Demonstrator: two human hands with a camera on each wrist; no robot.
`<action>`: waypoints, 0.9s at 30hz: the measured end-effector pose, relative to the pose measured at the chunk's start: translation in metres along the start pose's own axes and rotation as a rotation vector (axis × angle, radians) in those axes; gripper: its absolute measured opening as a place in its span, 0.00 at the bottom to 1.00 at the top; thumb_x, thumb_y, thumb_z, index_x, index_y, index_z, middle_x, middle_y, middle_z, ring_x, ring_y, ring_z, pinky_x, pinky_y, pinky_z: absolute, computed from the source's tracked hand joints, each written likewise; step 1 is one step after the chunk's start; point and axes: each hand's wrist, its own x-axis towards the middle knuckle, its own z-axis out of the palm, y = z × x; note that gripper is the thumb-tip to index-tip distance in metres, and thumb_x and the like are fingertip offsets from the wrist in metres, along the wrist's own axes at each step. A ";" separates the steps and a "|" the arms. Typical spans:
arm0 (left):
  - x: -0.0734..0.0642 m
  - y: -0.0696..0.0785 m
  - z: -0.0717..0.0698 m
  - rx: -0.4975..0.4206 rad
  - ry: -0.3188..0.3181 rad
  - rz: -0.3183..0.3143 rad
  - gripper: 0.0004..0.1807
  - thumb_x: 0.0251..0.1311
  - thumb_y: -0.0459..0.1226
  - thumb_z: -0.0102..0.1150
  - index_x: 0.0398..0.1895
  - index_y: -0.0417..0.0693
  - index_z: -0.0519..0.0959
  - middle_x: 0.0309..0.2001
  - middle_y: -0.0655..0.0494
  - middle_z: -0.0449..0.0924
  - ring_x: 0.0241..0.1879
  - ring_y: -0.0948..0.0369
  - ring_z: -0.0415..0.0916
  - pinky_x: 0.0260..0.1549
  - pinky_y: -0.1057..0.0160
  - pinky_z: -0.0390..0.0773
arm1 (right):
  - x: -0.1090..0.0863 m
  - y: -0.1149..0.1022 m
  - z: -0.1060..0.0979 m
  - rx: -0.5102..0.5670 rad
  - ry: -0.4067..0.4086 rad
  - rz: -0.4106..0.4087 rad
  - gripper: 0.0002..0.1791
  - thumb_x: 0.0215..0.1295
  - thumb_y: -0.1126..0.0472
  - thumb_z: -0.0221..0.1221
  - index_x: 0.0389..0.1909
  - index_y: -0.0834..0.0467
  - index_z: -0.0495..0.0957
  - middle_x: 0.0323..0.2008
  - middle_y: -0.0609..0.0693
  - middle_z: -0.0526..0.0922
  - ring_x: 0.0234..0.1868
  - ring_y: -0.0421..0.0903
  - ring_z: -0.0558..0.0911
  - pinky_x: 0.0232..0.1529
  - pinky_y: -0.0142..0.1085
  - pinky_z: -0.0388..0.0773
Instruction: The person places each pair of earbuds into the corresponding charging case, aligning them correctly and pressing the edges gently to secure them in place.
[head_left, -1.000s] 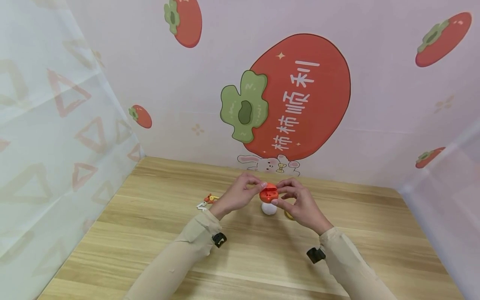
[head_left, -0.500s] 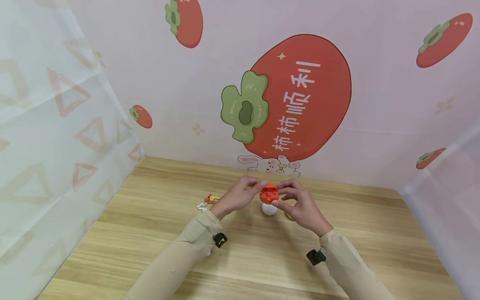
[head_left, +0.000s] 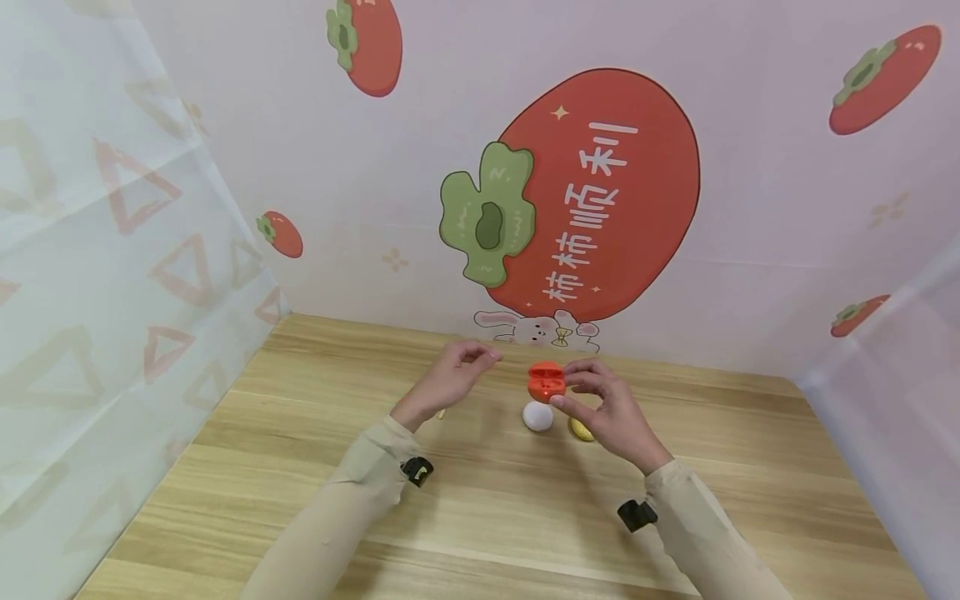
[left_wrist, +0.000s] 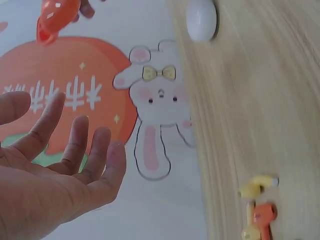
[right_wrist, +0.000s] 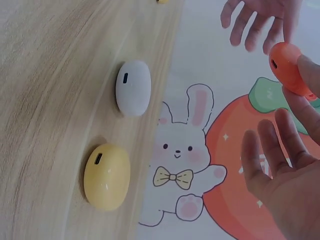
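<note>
An orange-red earbud charging case [head_left: 546, 385] is held up above the table with its lid raised. My right hand [head_left: 617, 415] pinches it between thumb and fingers at its right side. What lies inside its slots is too small to tell. To the left of the case, apart from it, is my left hand [head_left: 447, 382]; in the left wrist view its fingers [left_wrist: 79, 142] are loosely bent with nothing between them. Below the left hand lie a yellow earbud [left_wrist: 257, 186] and an orange earbud [left_wrist: 264, 214], mostly hidden by that arm in the head view.
A white earbud case [head_left: 537, 416], lid down, sits on the wooden table [head_left: 510, 517] below the held case. Right of it sits a yellow earbud case [head_left: 582, 428], also closed. A printed backdrop [head_left: 757, 208] rises directly behind the table's far edge.
My left hand has let go of the orange-red case and moved left, now covering most of the loose earbuds. The right hand has shifted the case slightly right and up.
</note>
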 end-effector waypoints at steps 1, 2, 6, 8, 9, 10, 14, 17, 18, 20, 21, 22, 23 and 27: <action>0.000 -0.001 -0.003 0.005 0.014 0.004 0.15 0.75 0.38 0.53 0.52 0.37 0.83 0.51 0.45 0.83 0.51 0.53 0.78 0.51 0.53 0.76 | 0.000 0.001 -0.001 -0.005 0.003 -0.002 0.14 0.62 0.58 0.72 0.45 0.60 0.87 0.54 0.52 0.78 0.58 0.53 0.77 0.59 0.57 0.76; -0.001 -0.002 -0.005 0.003 0.024 0.005 0.15 0.75 0.38 0.53 0.53 0.36 0.83 0.51 0.44 0.83 0.51 0.53 0.78 0.51 0.53 0.76 | -0.001 0.002 -0.002 -0.010 0.005 -0.005 0.14 0.62 0.57 0.72 0.45 0.60 0.87 0.55 0.52 0.79 0.59 0.53 0.76 0.60 0.58 0.74; -0.002 -0.007 -0.015 0.034 0.057 -0.009 0.16 0.75 0.39 0.54 0.54 0.36 0.83 0.50 0.43 0.84 0.51 0.52 0.78 0.51 0.52 0.77 | -0.002 0.006 -0.005 -0.028 0.016 -0.022 0.15 0.62 0.57 0.71 0.47 0.60 0.87 0.59 0.52 0.78 0.64 0.55 0.73 0.62 0.61 0.70; -0.004 -0.010 -0.020 0.057 0.061 -0.010 0.17 0.75 0.39 0.54 0.54 0.36 0.82 0.51 0.43 0.83 0.51 0.51 0.78 0.52 0.50 0.77 | -0.003 0.007 -0.007 -0.039 0.024 -0.026 0.15 0.62 0.57 0.72 0.47 0.60 0.86 0.61 0.52 0.77 0.66 0.56 0.71 0.63 0.63 0.68; -0.004 -0.012 -0.023 0.070 0.062 -0.011 0.16 0.75 0.39 0.54 0.54 0.36 0.82 0.51 0.44 0.84 0.51 0.51 0.78 0.52 0.50 0.77 | -0.003 0.008 -0.008 -0.049 0.027 -0.026 0.16 0.62 0.57 0.72 0.47 0.60 0.86 0.62 0.52 0.76 0.67 0.56 0.70 0.63 0.63 0.67; -0.005 -0.013 -0.025 0.079 0.061 -0.011 0.16 0.75 0.39 0.54 0.54 0.36 0.82 0.51 0.43 0.83 0.52 0.50 0.78 0.53 0.50 0.77 | -0.003 0.008 -0.008 -0.056 0.031 -0.027 0.16 0.62 0.57 0.72 0.47 0.60 0.86 0.63 0.52 0.76 0.68 0.56 0.70 0.63 0.64 0.67; -0.007 -0.020 -0.036 0.139 0.046 -0.024 0.16 0.74 0.39 0.56 0.53 0.37 0.82 0.50 0.46 0.83 0.52 0.50 0.78 0.52 0.49 0.77 | -0.004 0.009 -0.011 -0.080 0.046 -0.026 0.16 0.61 0.57 0.72 0.47 0.61 0.86 0.64 0.54 0.75 0.70 0.57 0.67 0.62 0.65 0.66; -0.009 -0.025 -0.042 0.212 0.021 -0.040 0.15 0.73 0.40 0.57 0.51 0.36 0.82 0.47 0.47 0.83 0.50 0.51 0.78 0.52 0.49 0.77 | -0.005 0.008 -0.012 -0.083 0.054 -0.034 0.16 0.60 0.58 0.73 0.46 0.62 0.87 0.64 0.55 0.75 0.69 0.58 0.68 0.62 0.66 0.65; -0.009 -0.027 -0.044 0.236 0.012 -0.047 0.16 0.72 0.40 0.58 0.51 0.36 0.82 0.47 0.47 0.83 0.50 0.51 0.78 0.52 0.49 0.77 | -0.006 0.008 -0.012 -0.082 0.055 -0.037 0.16 0.60 0.58 0.73 0.46 0.62 0.87 0.64 0.56 0.75 0.69 0.58 0.68 0.62 0.66 0.65; -0.011 -0.029 -0.047 0.280 0.001 -0.063 0.16 0.72 0.40 0.58 0.52 0.37 0.82 0.48 0.47 0.82 0.50 0.51 0.77 0.53 0.49 0.76 | -0.006 0.008 -0.013 -0.084 0.057 -0.039 0.16 0.60 0.58 0.73 0.46 0.62 0.87 0.64 0.55 0.75 0.69 0.59 0.68 0.62 0.66 0.65; -0.012 -0.031 -0.049 0.299 -0.001 -0.068 0.15 0.72 0.40 0.58 0.52 0.37 0.82 0.49 0.46 0.82 0.50 0.51 0.77 0.53 0.49 0.76 | -0.007 0.009 -0.013 -0.086 0.058 -0.038 0.15 0.60 0.58 0.73 0.46 0.62 0.87 0.64 0.55 0.75 0.69 0.59 0.67 0.63 0.66 0.64; -0.012 -0.032 -0.050 0.313 -0.003 -0.075 0.15 0.72 0.40 0.58 0.52 0.37 0.82 0.49 0.46 0.82 0.50 0.50 0.76 0.53 0.49 0.75 | -0.007 0.009 -0.013 -0.088 0.059 -0.036 0.15 0.60 0.58 0.73 0.45 0.62 0.87 0.64 0.54 0.75 0.69 0.58 0.67 0.63 0.67 0.64; -0.013 -0.033 -0.051 0.324 -0.006 -0.082 0.15 0.72 0.39 0.58 0.52 0.37 0.82 0.50 0.45 0.82 0.50 0.50 0.76 0.54 0.48 0.75 | -0.008 0.009 -0.013 -0.088 0.059 -0.033 0.15 0.60 0.58 0.73 0.45 0.62 0.87 0.64 0.54 0.75 0.69 0.58 0.67 0.63 0.67 0.65; -0.016 -0.035 -0.054 0.374 -0.020 -0.071 0.14 0.71 0.38 0.58 0.50 0.36 0.83 0.51 0.43 0.82 0.51 0.49 0.76 0.54 0.47 0.75 | -0.009 0.011 -0.014 -0.083 0.060 -0.020 0.14 0.61 0.58 0.72 0.45 0.61 0.87 0.65 0.55 0.74 0.70 0.58 0.66 0.62 0.67 0.65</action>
